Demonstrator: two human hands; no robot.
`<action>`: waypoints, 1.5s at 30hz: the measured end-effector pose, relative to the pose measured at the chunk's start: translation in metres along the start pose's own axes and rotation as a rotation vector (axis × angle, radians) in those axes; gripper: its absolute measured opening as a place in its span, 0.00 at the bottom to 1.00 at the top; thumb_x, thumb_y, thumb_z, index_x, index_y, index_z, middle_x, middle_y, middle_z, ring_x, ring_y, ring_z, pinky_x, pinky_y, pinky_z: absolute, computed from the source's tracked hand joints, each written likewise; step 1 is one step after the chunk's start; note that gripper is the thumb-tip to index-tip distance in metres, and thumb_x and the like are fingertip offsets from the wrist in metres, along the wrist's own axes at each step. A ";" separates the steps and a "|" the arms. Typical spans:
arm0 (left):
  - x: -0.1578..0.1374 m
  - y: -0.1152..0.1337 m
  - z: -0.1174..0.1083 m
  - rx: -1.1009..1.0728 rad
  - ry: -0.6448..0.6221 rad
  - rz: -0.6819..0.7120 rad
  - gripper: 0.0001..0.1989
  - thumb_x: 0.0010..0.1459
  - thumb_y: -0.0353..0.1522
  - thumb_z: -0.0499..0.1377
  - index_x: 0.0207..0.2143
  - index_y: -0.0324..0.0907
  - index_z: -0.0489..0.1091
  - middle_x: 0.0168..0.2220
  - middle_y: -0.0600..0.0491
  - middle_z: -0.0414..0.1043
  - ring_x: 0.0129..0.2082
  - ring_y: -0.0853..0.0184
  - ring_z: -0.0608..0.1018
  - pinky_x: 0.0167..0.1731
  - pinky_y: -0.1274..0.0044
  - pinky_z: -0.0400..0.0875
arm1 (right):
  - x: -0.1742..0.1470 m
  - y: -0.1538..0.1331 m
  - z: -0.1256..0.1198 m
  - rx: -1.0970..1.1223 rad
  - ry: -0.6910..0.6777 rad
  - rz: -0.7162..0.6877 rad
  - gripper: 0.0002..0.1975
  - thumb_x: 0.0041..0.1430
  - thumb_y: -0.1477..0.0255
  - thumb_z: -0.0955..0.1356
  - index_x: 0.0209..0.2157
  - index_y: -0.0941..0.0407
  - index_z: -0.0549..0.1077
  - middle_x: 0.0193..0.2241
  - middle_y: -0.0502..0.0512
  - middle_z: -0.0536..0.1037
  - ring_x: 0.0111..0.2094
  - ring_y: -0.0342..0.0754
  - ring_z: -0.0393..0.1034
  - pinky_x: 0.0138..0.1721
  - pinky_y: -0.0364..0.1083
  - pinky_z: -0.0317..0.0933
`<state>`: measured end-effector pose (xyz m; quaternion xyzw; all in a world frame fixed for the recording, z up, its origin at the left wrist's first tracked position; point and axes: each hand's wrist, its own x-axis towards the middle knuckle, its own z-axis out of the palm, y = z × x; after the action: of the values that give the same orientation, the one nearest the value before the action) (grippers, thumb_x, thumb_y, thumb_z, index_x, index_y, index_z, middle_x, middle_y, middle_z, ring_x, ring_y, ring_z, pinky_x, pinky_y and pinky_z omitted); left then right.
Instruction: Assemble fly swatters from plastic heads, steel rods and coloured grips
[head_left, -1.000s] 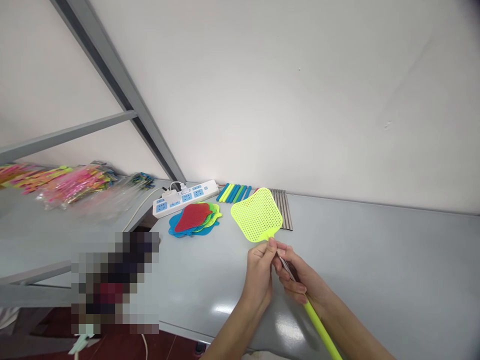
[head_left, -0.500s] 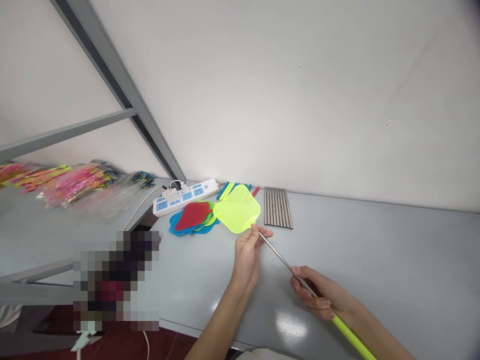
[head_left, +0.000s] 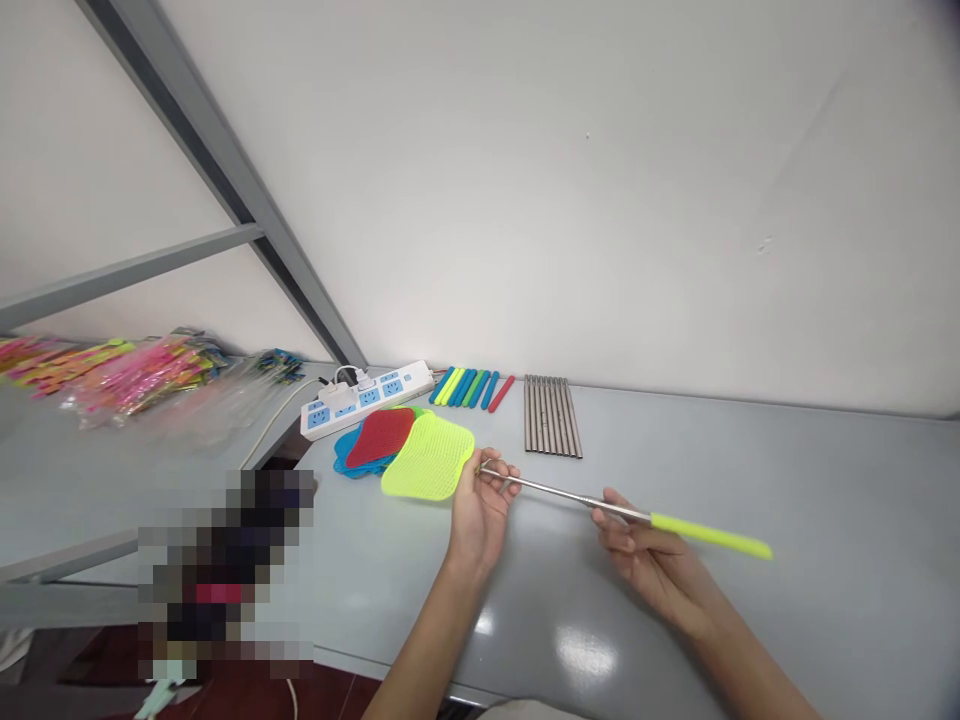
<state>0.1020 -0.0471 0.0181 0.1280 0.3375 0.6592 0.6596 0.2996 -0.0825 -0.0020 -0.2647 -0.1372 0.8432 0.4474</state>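
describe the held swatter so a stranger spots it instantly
Above the grey table, nearer than the white power strip, are the left hand and right hand. They hold the neon-yellow fly swatter; unlike the piled mesh heads behind it, it runs into a metal rod and grip.

We see bright, soft light across the wall (head_left: 525,220), with white glare on the table (head_left: 840,500) near its front edge. The upper right corner darkens, the plastic bags (head_left: 146,378) look smeared, and coarse square blocks (head_left: 232,560) hide part of the lower left.
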 end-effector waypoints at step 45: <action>0.011 -0.020 0.015 0.577 -0.546 -0.560 0.18 0.51 0.39 0.49 0.15 0.42 0.47 0.11 0.63 0.41 0.11 0.78 0.47 0.15 0.79 0.39 | 0.041 -0.005 0.011 -0.423 0.308 -0.418 0.16 0.48 0.66 0.67 0.14 0.57 0.61 0.09 0.44 0.58 0.12 0.35 0.42 0.13 0.40 0.38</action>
<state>0.1260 -0.0344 0.0139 0.3783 0.3428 0.2782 0.8136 0.2783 -0.0460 -0.0041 -0.4424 -0.2913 0.6361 0.5611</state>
